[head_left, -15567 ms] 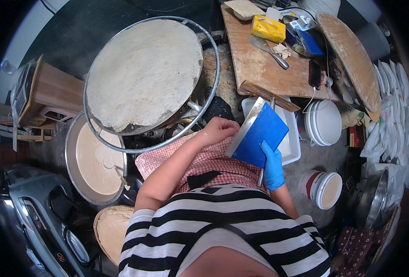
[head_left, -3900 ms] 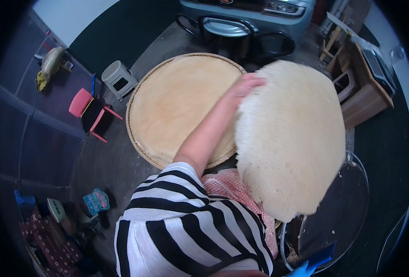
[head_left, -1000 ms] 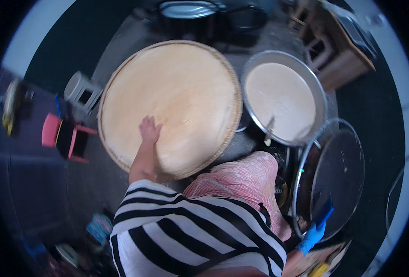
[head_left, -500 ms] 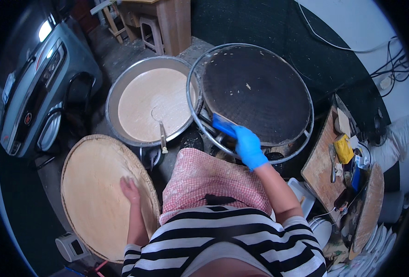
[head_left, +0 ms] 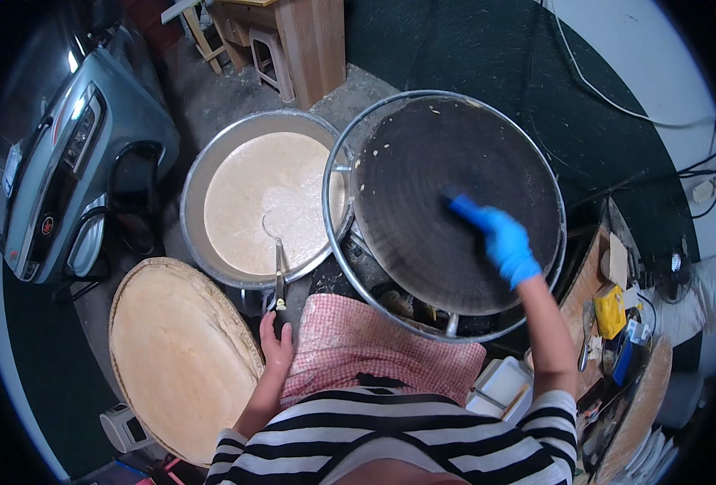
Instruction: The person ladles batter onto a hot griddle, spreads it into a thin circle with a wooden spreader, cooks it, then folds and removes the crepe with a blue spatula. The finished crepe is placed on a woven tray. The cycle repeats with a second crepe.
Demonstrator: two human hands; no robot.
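My right hand [head_left: 507, 246], in a blue glove, grips a flat blue hand tool [head_left: 469, 211]. Motion blurs the tool's tip, which is over the middle of a round black griddle [head_left: 406, 234]; its exact kind is unclear. A metal ring [head_left: 332, 190] surrounds the griddle. My bare left hand [head_left: 276, 349] is open, fingers up, just below the handle end of a ladle [head_left: 279, 271]. That ladle leans in a wide metal basin [head_left: 195, 218] of pale batter [head_left: 249, 190]. Left of this hand, a stack of large thin flatbreads [head_left: 180, 347] lies on a round tray.
A grey-blue vehicle [head_left: 91, 153] stands at the left. Wooden furniture [head_left: 313, 48] and a stool [head_left: 271, 65] are at the back. To the right, a cluttered board holds a yellow packet [head_left: 609, 311], near a white tray [head_left: 499, 388]. Cables [head_left: 701, 166] hang along the wall.
My right hand has swept the blue tool from the griddle's near-left edge to its middle. My left hand has left the flatbread stack and moved right, toward the ladle handle.
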